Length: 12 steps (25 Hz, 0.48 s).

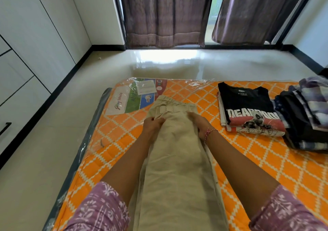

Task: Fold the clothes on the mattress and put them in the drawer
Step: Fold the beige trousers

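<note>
Trousers mid-fold, both hands at the waist end

Trousers (177, 159), beige, lie at frame centre on the mattress (266, 159), long axis running bottom to top of frame, waistband at the far end pointing toward the window, legs trailing to the bottom edge. Legs look laid one over the other, so likely a lengthwise fold is done. Left hand (153, 124) pinches the left edge below the waistband, fingers curled on cloth. Right hand (199, 124) grips the right edge, fingers curled round the fabric. Holding both edges probably squares the waist before the next fold. Tee stack (248, 110) sits right of centre, dark pile (305, 117) touching it at far right, kept aside as done, I judge. Drawers (10, 92) at left edge, handle visible, shut.
</note>
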Available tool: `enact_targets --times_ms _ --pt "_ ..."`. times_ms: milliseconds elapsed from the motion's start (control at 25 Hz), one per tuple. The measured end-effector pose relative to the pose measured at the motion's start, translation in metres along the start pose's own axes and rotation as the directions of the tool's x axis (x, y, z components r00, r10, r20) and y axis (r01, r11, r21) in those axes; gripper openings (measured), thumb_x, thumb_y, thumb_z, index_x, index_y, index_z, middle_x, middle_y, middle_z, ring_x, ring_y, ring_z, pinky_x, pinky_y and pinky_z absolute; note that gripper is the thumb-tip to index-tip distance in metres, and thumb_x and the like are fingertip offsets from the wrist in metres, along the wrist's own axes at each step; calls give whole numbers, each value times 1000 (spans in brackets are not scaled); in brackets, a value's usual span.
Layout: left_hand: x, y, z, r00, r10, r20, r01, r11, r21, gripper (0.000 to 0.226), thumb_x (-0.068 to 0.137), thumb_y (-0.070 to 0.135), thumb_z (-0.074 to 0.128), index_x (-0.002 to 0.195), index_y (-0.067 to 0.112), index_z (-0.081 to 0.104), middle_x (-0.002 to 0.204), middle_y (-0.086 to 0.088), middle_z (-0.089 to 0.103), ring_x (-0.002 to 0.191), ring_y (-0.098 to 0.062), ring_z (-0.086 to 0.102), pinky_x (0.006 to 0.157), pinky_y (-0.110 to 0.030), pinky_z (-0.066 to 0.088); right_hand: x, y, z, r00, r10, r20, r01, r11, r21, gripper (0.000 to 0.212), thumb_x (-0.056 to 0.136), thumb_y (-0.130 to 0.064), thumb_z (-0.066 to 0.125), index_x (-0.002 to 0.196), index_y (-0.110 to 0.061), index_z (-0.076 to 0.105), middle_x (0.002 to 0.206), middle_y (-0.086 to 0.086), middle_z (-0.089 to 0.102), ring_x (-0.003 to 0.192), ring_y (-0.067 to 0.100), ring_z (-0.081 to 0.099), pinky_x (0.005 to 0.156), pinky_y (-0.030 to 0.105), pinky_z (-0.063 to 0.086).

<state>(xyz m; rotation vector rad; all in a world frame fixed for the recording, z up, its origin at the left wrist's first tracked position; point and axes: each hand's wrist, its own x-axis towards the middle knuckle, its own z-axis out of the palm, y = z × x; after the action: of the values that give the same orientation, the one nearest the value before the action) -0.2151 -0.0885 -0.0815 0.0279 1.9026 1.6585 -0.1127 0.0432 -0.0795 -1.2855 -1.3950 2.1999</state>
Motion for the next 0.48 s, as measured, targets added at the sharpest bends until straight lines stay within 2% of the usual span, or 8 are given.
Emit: enact_targets --times_ms 80,160,240,320,360,400,440,480 --pt "10 0 2 994 93 61 -89 994 -62 50 86 -2 61 134 6 50 129 -13 57 104 -27 60 83 -34 53 8 4 2 989 -143 28 141 988 69 25 93 -13 58 119 -11 60 125 17 61 96 27 64 76 36 54" --pt "16 -7 -3 982 133 134 -125 990 -69 53 85 -4 59 136 6 47 132 -15 55 112 -27 56 87 -35 48 16 16 -2 966 -259 -15 258 966 -4 31 92 -5 57 122 -13 57 131 17 57 106 29 61 86 40 52" --pt "21 -17 -3 971 216 99 -235 936 262 59 85 7 60 140 9 39 139 -15 48 120 -27 51 93 -38 45 23 28 0 918 -365 -155 293 888 -356 51 92 -5 57 140 -10 42 141 16 47 123 31 50 97 41 45" --pt "14 -30 8 926 378 -10 -272 683 678 64 93 9 47 150 18 20 153 -13 28 136 -29 34 105 -44 36 20 37 7 801 -564 -202 282 652 -704 63 95 -14 53 150 -16 23 151 14 33 135 30 35 101 41 38" --pt "7 -36 16 878 479 -13 -269 513 815 62 96 11 40 152 21 15 157 -12 18 142 -28 22 109 -45 29 17 44 12 750 -654 -100 280 452 -847 62 98 -22 48 152 -20 17 156 12 22 141 29 24 106 43 32" --pt "3 -43 23 838 542 63 -295 353 888 58 98 16 36 152 24 15 159 -9 11 146 -26 12 111 -46 21 14 51 14 748 -661 57 285 243 -927 59 100 -31 41 152 -23 14 159 9 11 146 27 13 112 45 24" --pt "-1 -50 28 831 528 177 -333 215 918 54 100 21 32 151 26 16 160 -7 7 147 -23 6 113 -47 14 13 58 14 786 -590 187 298 96 -950 56 102 -37 33 152 -25 11 161 7 2 148 25 3 115 48 16" --pt "-7 -60 28 847 456 273 -354 103 929 53 101 25 29 151 27 14 161 -6 4 148 -22 2 114 -47 10 11 63 10 840 -483 246 291 19 -956 55 102 -40 27 152 -28 7 161 6 -4 148 24 -3 117 49 10"
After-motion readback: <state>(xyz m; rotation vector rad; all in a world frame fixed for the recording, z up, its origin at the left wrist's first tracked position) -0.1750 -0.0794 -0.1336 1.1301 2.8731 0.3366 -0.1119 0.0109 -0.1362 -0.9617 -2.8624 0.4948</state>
